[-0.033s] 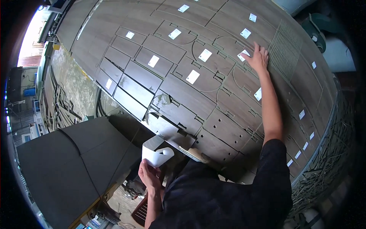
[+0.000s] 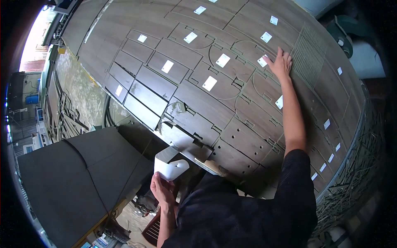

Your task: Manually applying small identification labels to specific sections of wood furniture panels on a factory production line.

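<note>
Near left, the left hand (image 2: 162, 191) pinches a loosely curled white label roll (image 2: 166, 169). Farther right, the right hand (image 2: 282, 67), thumb and fingers spread, lies with its thumb at a white label (image 2: 261, 62) on the brown cut panels (image 2: 206, 110).

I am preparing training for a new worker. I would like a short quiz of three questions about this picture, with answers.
1. True or false: the left hand holds a white roll.
2. Which thing is nearest to the right hand?
A) the white roll
B) a white label
C) the left hand
3. Fill the gap: the right sleeve is ____ in colour.

Key: 1. True. 2. B. 3. Black.
</note>
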Available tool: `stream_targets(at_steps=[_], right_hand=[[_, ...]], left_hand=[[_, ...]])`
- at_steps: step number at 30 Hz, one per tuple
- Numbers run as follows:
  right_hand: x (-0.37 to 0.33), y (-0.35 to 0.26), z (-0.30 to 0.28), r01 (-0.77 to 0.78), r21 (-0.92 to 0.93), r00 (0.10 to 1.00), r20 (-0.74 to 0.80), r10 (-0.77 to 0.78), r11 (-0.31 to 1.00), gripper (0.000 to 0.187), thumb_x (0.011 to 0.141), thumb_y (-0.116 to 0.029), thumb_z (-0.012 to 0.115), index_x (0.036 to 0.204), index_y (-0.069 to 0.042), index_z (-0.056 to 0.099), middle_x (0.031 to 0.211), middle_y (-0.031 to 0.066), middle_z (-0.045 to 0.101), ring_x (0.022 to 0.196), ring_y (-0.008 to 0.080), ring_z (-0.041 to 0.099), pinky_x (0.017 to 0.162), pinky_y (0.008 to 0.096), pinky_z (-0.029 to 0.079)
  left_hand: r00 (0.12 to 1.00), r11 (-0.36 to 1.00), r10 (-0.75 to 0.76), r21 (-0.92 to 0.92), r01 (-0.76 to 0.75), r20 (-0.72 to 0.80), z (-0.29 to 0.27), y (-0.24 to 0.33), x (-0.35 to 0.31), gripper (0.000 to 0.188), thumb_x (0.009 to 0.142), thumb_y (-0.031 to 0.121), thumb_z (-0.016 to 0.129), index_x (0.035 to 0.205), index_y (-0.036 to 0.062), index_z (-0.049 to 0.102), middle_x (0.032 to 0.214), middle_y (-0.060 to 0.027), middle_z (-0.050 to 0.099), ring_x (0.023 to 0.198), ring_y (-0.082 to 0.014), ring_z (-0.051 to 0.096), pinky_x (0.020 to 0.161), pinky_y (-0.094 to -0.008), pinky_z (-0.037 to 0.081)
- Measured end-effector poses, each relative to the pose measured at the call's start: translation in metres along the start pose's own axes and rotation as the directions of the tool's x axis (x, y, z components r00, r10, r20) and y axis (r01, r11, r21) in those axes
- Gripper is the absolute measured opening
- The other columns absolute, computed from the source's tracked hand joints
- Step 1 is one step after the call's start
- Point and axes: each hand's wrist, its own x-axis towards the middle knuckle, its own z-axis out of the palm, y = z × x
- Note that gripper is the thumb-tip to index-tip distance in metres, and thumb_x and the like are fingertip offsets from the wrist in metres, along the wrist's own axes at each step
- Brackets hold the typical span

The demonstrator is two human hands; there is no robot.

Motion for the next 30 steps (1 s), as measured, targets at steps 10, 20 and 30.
stream_targets(at_steps=[10,20,30], right_hand=[[-0.134,-0.109,-0.057,-0.042,0.097,0.999,-0.017,0.044,0.994,0.050,0.095,-0.027,0.070,0.136,-0.004,0.053,0.121,0.0234,0.059,0.115,0.0419,0.055,0.097,0.0530,0.045],[-0.393,-0.344,-0.297,-0.295,0.916,0.681,0.402,-0.612,0.274,0.039,0.102,-0.012,0.067,0.138,0.000,0.058,0.103,0.0055,0.073,0.096,0.0100,0.068,0.087,0.0257,0.052],[-0.469,-0.428,-0.374,-0.066,0.963,0.578,0.249,-0.777,0.259,0.044,0.098,-0.007,0.071,0.139,0.000,0.058,0.096,-0.0008,0.069,0.086,0.0030,0.056,0.076,0.0210,0.042]], left_hand=[[0.938,0.982,0.182,-0.111,-0.155,0.295,-0.057,0.000,-0.015,0.025,0.103,0.009,0.066,0.127,0.0053,0.062,0.100,-0.0014,0.067,0.074,-0.0075,0.062,0.058,-0.0220,0.050],[0.798,0.960,0.243,-0.256,-0.116,0.552,-0.150,0.005,-0.007,0.068,0.097,0.001,0.069,0.156,0.0070,0.036,0.096,-0.0030,0.064,0.068,-0.0079,0.060,0.055,-0.0241,0.049],[0.603,0.920,0.364,-0.373,-0.115,0.710,-0.253,0.024,-0.022,0.090,0.097,-0.002,0.068,0.168,0.0081,0.013,0.112,-0.0083,0.069,0.075,-0.0055,0.062,0.061,-0.0206,0.051]])
